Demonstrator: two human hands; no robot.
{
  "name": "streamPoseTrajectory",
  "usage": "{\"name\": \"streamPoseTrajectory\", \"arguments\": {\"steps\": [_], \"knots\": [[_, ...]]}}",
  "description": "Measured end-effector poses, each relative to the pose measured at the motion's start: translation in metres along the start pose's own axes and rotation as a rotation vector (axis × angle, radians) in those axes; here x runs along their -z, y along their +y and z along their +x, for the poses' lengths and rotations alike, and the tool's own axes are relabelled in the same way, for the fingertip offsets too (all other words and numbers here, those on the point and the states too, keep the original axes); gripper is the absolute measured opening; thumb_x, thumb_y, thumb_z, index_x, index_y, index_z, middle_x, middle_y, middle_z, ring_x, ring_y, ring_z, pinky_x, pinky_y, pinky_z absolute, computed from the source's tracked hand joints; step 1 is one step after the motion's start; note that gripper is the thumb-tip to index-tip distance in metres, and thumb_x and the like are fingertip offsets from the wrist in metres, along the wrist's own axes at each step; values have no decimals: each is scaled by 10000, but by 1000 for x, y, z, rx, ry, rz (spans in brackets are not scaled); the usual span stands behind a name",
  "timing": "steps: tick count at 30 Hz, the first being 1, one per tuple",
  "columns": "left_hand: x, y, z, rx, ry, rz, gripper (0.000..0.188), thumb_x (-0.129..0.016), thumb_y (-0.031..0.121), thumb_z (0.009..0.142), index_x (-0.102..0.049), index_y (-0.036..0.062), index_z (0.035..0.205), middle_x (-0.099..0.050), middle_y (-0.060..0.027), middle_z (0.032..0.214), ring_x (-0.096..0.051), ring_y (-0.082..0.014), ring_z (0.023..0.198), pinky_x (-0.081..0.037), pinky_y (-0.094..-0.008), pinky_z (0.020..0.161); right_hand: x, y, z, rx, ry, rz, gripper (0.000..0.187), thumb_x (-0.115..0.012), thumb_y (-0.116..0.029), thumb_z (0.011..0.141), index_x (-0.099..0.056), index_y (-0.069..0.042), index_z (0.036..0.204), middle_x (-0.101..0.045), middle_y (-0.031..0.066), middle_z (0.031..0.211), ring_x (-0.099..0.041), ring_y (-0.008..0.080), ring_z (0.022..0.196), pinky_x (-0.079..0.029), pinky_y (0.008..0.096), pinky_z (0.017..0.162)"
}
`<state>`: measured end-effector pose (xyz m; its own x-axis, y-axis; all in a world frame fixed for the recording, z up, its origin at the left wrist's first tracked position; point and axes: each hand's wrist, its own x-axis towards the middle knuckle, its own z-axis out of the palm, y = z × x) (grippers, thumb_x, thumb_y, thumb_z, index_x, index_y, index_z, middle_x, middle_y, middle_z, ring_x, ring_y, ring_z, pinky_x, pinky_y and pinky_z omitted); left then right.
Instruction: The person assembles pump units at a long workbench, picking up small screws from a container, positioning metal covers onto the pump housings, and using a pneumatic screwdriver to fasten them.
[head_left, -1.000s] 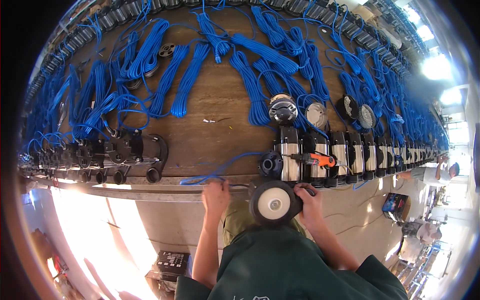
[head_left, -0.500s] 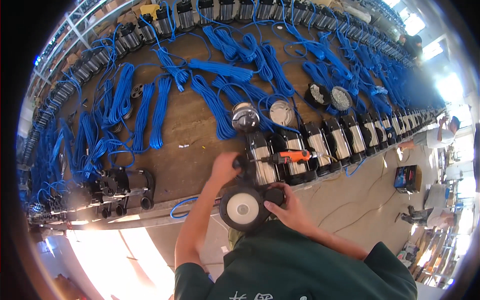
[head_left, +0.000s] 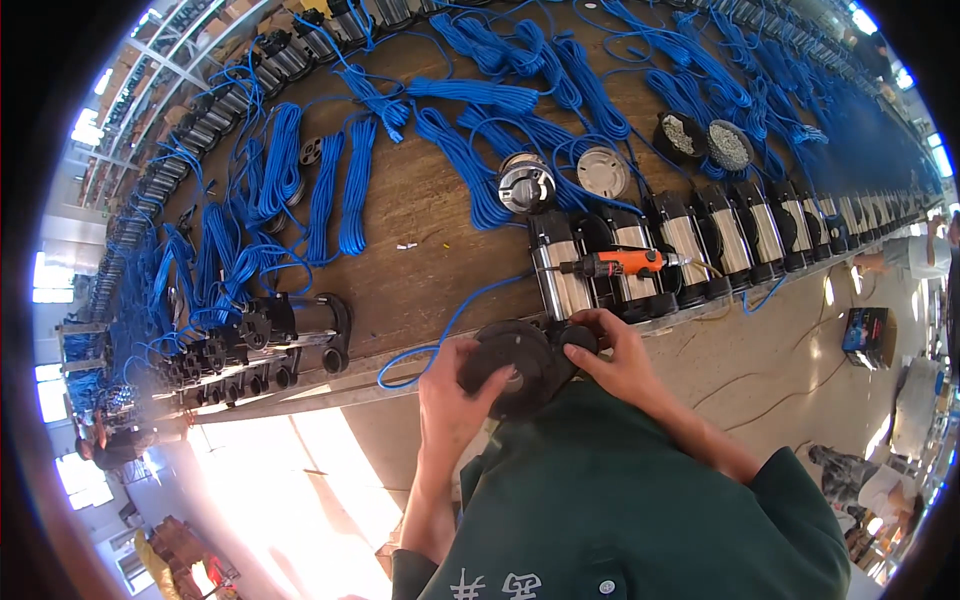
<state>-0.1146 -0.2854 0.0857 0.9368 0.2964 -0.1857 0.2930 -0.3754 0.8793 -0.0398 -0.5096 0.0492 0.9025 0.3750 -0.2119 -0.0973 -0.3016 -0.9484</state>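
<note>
A black round part (head_left: 512, 350) is at the table's near edge, close to my body. My left hand (head_left: 450, 390) grips its left side, thumb across the face and fingers curled round the rim. My right hand (head_left: 617, 355) is closed round a smaller black round piece (head_left: 579, 341) at its right side. Just beyond stands a silver motor cylinder with black ends (head_left: 563, 275); whether it joins the black part is hidden. An orange power screwdriver (head_left: 625, 263) lies across the cylinders, near my right hand.
Silver-and-black motors (head_left: 730, 240) line the near edge to the right, more (head_left: 300, 325) lie left. Blue cable bundles (head_left: 470, 93) cover the wooden table (head_left: 430, 270). A shiny metal cap (head_left: 526, 184), a pale disc (head_left: 603, 173) and two bowls of small parts (head_left: 729, 146) stand beyond.
My left hand has come back from the table edge to the round part. A black face now shows where a white disc was visible. My right hand keeps its hold. The view has shifted.
</note>
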Motion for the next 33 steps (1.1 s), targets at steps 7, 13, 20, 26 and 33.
{"name": "streamPoseTrajectory", "arguments": {"steps": [7, 13, 20, 26, 33], "knots": [[1, 0, -2, -269, 158, 346, 783, -855, 354, 622, -497, 3, 1224, -466, -225, 1291, -484, -390, 1160, -423, -442, 926, 3, -4, -2, -24, -15, -18, 411, -718, -139, 818, -561, 28, 1159, -664, 121, 934, -640, 154, 837, -521, 268, 717], [-18, 0, -14, -400, 47, 305, 1015, -866, 347, 587, -339, -26, 1369, -414, -259, 1348, -431, -441, 1221, -368, -493, 1019, 1, -5, -2, -75, -51, 15, 401, -699, -157, 838, -551, 3, 1174, -648, 85, 1002, -608, 128, 875, -501, 264, 731], [-6, -14, -2, -482, -83, 258, 960, -841, 256, 594, -350, -58, 1356, -414, -265, 1362, -402, -444, 1269, -369, -497, 1042, 0, -4, -2, -78, -85, 0, 390, -673, -137, 870, -534, 2, 1207, -636, 70, 1016, -588, 108, 903, -488, 250, 761], [-14, -25, 5, -576, -29, 204, 956, -839, 249, 566, -375, -76, 1336, -433, -263, 1353, -417, -437, 1269, -371, -499, 1046, -2, -4, -2, -142, -102, 116, 392, -657, -106, 887, -517, 17, 1232, -618, 55, 1057, -567, 97, 965, -477, 248, 836], [-16, -29, 8, -606, -13, 179, 924, -842, 236, 551, -415, -88, 1303, -447, -267, 1336, -448, -444, 1235, -404, -501, 1018, -1, -13, -3, -157, -83, 99, 400, -663, -108, 883, -530, 19, 1238, -622, 57, 1038, -562, 90, 926, -479, 238, 812]]}}
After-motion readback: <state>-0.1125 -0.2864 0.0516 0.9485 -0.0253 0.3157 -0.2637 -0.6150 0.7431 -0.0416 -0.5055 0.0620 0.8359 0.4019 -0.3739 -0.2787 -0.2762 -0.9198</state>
